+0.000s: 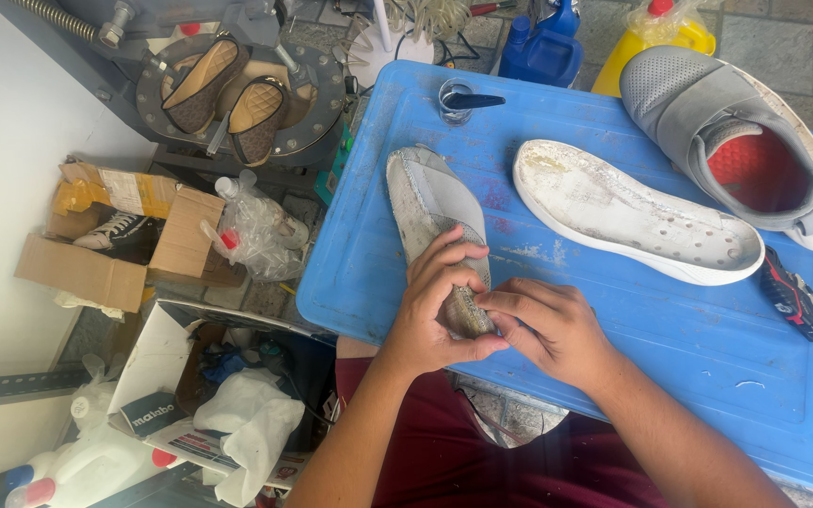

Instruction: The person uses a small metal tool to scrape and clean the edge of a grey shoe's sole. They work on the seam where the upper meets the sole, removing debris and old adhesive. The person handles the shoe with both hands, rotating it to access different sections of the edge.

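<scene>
— What are the hands doing?

— Both meet at the near edge of the blue desk (708,376). The left hand (435,306) curls over the heel end of a grey shoe upper (430,202) that lies sole-side up, its toe pointing away toward the far side. The fingers (454,254) wrap over the top of the heel and the thumb presses along the underside, so the hand is closed on the shoe.

— And the right?

— The right hand (548,325) comes in from the right, wrist bent inward, fingers narrow and pinched against the same heel just beside the left thumb. Whether it holds something small between the fingertips I cannot tell.

— How do the arms lie?

— Both forearms rise from the near edge and converge; the left is steeper, the right slants in from the lower right. A dark red garment shows beneath them.

— What else is on the desk?

— A detached white sole (632,212) lies to the right of the upper, apart from it. Further right, at the far corner, sits a whole grey shoe (708,113) with a red lining. A black and red tool (797,296) lies near the right edge. At the far side stands a small glass cup (454,99).

— And off the desk?

— On the left, cardboard boxes (96,254) on the floor, and a round metal press (237,94) with two shoe forms.
</scene>
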